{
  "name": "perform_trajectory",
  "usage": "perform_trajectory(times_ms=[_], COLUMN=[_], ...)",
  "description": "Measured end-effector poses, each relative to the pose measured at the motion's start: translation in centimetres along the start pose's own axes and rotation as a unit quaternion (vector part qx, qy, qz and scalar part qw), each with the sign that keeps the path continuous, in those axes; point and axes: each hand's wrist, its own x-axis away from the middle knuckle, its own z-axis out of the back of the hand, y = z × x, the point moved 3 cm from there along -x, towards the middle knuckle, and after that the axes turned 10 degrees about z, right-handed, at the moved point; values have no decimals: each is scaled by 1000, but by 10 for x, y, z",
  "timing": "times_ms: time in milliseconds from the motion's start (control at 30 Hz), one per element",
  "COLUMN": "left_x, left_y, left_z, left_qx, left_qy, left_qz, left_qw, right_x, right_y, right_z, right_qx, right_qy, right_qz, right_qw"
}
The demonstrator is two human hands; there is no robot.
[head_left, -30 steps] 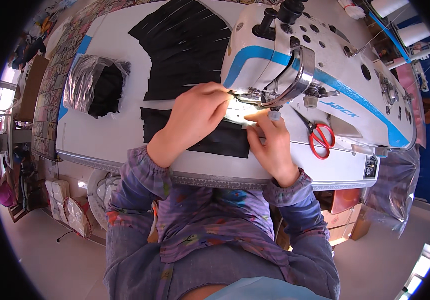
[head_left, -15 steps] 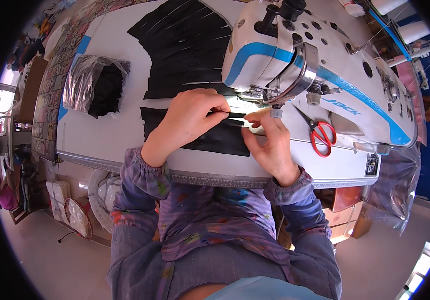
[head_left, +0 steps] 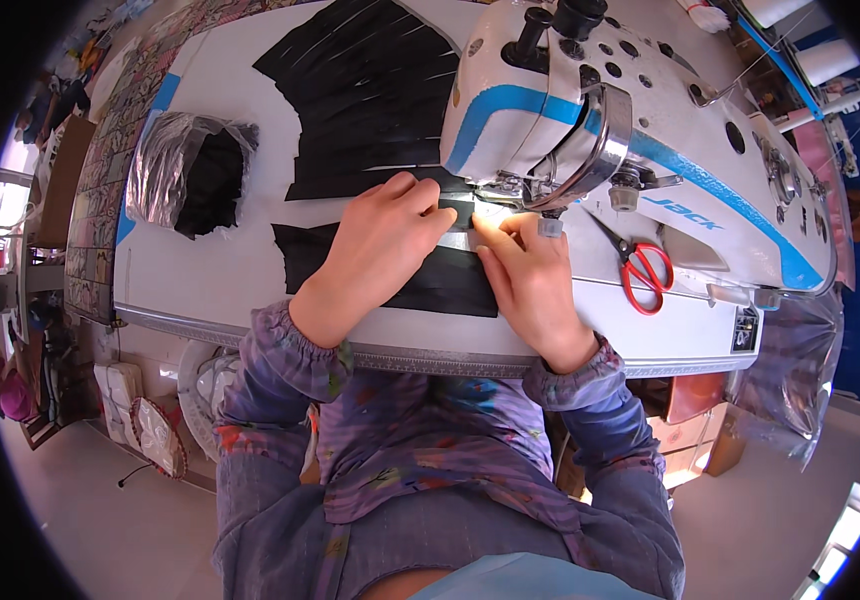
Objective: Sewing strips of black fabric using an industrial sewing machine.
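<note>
A small strip of black fabric lies between my hands, just in front of the sewing machine's lit needle area. My left hand is closed on the strip's left end, thumb and fingers pinched. With fingers together, my right hand presses the strip's right end near the presser foot. More black fabric pieces lie under and beside my hands, close to the table's front edge. Farther back, several cut black pieces are spread in an overlapping row. The fingertips of my left hand are partly hidden.
The white and blue sewing machine fills the right rear. Red-handled scissors lie right of my right hand. A clear plastic bag with black material rests at the table's left. A ruler strip runs along the front edge.
Both hands have shifted slightly with the black strip, which now lies flatter by the presser foot. The nearer black pieces have slid a little to the left and toward me.
</note>
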Motion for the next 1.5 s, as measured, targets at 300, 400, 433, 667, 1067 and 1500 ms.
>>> perform_trajectory(times_ms=[300, 400, 433, 667, 1067, 1500], left_x=[1, -1, -1, -1, -6, -17], left_y=[6, 6, 6, 4, 0, -5], left_z=[-6, -6, -6, -7, -9, -10], left_qx=[40, 50, 54, 72, 79, 69], left_qy=[6, 3, -1, -1, -1, -36], left_qz=[-13, -17, -18, -18, -9, 30], left_qw=[999, 999, 998, 997, 997, 997], right_x=[0, 1, 1, 1, 1, 2], right_y=[-2, -1, -1, -2, -2, -1], right_z=[-4, -4, -4, -3, -3, -1], right_qx=[89, 90, 90, 84, 82, 67], right_qy=[-29, -24, -21, -19, -15, -7], right_qz=[9, 6, 4, 3, 2, -2], right_qw=[996, 996, 996, 996, 997, 998])
